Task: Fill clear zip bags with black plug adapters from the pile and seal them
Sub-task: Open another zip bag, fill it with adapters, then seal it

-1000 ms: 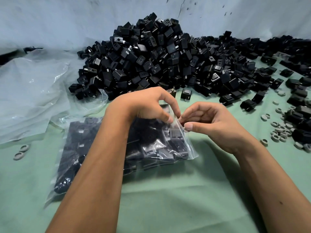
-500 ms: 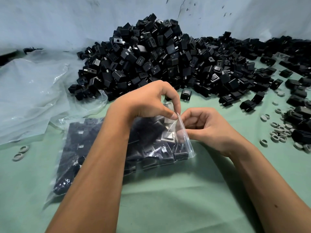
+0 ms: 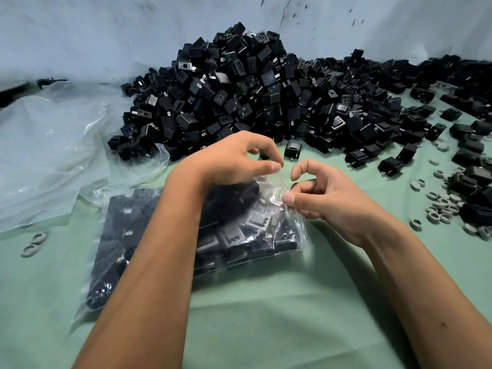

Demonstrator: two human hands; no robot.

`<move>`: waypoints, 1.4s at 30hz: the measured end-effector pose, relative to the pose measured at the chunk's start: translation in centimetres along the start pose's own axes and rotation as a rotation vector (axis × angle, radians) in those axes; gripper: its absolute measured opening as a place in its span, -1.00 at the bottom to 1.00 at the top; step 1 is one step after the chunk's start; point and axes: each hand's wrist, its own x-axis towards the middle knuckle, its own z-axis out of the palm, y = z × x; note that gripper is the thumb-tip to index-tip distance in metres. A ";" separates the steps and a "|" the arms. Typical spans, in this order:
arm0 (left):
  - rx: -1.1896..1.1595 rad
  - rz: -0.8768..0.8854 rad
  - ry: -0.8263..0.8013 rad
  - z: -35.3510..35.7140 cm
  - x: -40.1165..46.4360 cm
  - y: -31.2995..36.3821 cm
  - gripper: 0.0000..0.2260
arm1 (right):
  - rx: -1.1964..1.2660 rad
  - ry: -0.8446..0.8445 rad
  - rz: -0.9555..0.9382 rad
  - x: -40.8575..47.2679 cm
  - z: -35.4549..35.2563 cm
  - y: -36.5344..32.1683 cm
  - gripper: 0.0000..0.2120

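Note:
A clear zip bag [image 3: 255,235] packed with black plug adapters lies on the green cloth in front of me, its mouth pointing right. My left hand [image 3: 231,161] pinches the far end of the bag's top edge between thumb and forefinger. My right hand [image 3: 324,198] pinches the same edge nearer to me. A second filled bag [image 3: 117,235] lies to the left, partly under my left forearm. The big pile of black plug adapters [image 3: 253,97] rises behind my hands against the wall.
Crumpled clear plastic sheeting [image 3: 50,150] covers the left side. Loose adapters spread along the right [image 3: 468,145], with several grey rings [image 3: 439,206] beside them. Two more rings [image 3: 33,243] lie at the left. One adapter [image 3: 292,149] sits alone just beyond my hands.
My two hands were pinching close together at the bag's mouth; now they have drawn apart along the edge, the left going further away and the right coming nearer.

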 end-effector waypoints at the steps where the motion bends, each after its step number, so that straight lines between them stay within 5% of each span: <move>1: 0.008 -0.025 0.011 0.0 0.1 -0.1 -0.89 | -0.011 -0.001 0.031 -0.1 -0.2 -0.2 -0.55; 10: 0.178 -0.037 -0.144 2.2 2.6 2.3 -0.62 | -0.331 -0.242 0.198 -1.1 -1.3 -0.9 -0.76; 25: 0.378 -0.115 -0.300 1.9 4.6 1.1 -0.51 | -0.247 -0.080 0.175 -0.6 -1.9 -0.3 -0.80; 35: 0.353 -0.144 -0.222 -0.5 1.5 -1.1 -0.48 | -0.715 0.321 -0.035 1.9 0.5 0.9 -0.73; 42: 0.263 -0.223 -0.185 -2.1 -3.1 -3.5 -0.49 | -0.735 0.231 -0.136 5.4 3.7 0.5 -0.76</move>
